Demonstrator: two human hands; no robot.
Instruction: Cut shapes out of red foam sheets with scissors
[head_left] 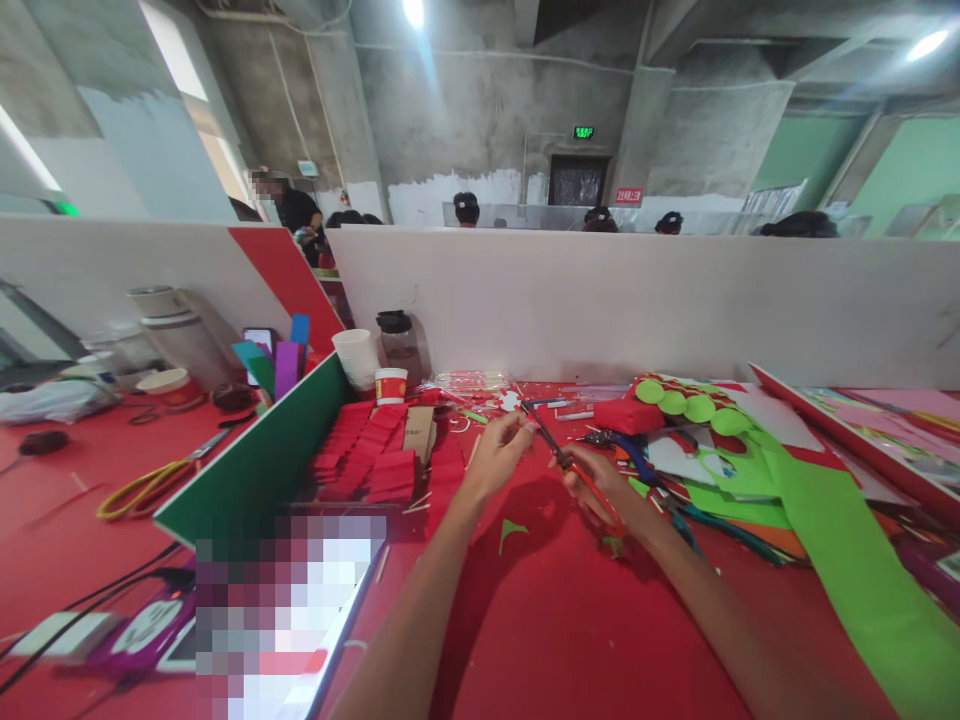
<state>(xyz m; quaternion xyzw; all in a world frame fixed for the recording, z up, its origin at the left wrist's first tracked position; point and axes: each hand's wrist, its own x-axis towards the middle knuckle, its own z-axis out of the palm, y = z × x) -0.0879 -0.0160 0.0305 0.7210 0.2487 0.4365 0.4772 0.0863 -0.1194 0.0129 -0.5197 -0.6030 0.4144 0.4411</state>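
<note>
My right hand [596, 485] is wrapped round the handles of scissors with red grips [598, 492]; their dark blades point up and left. At the blade tips, my left hand [501, 452] has its fingers pinched together on something too small to make out. A white cut-out piece [511, 400] shows just beyond my left fingers. Below the hands, a green paper scrap [513, 534] lies on the red tabletop [547, 640]. Another small green scrap [613, 546] is beneath my right hand.
Stacks of red paper [394, 477], a paper cup [391, 386] and a bottle [399, 342] stand left of centre. Pliers [630, 450], green paper [847, 540] and green discs [697, 408] lie right. A tablet [300, 620] is at front left, beside a green divider [255, 460].
</note>
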